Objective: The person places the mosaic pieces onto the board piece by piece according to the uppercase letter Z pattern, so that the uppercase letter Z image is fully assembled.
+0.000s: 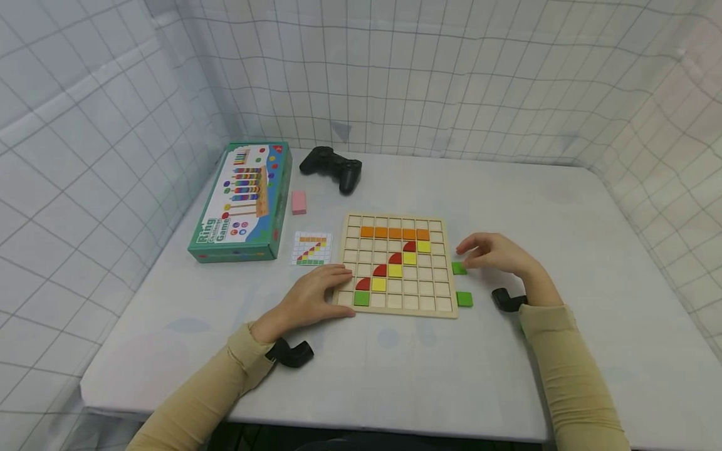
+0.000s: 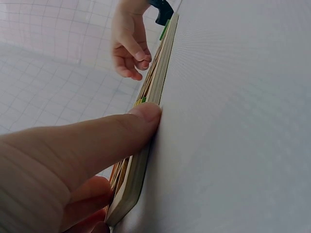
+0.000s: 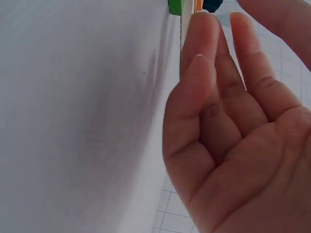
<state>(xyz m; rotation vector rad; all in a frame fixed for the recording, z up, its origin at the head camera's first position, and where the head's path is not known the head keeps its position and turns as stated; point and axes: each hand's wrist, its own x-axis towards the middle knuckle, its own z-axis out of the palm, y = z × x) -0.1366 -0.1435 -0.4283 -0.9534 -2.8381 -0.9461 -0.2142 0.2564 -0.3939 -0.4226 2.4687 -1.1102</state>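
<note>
A wooden grid board (image 1: 417,302) lies on the table, holding an orange row along its far side, a diagonal of red quarter-round and yellow pieces, and a green tile (image 1: 361,298) in a near left cell. My left hand (image 1: 309,295) holds the board's near left corner, its thumb (image 2: 146,112) against the near edge and its fingers at the left side. Off the board's right edge lie two more green tiles, a farther one (image 1: 459,268) and a nearer one (image 1: 465,299). Over the farther tile hovers my right hand (image 1: 496,254), fingers loosely bent and nothing between them.
Left of the board is a pattern card (image 1: 312,248) printed with a similar design. Beyond it are a pink block (image 1: 299,202), a green Ring game box (image 1: 239,200) and a black game controller (image 1: 331,168). Black wrist mounts stick out from both sleeves. Cloth walls enclose the table.
</note>
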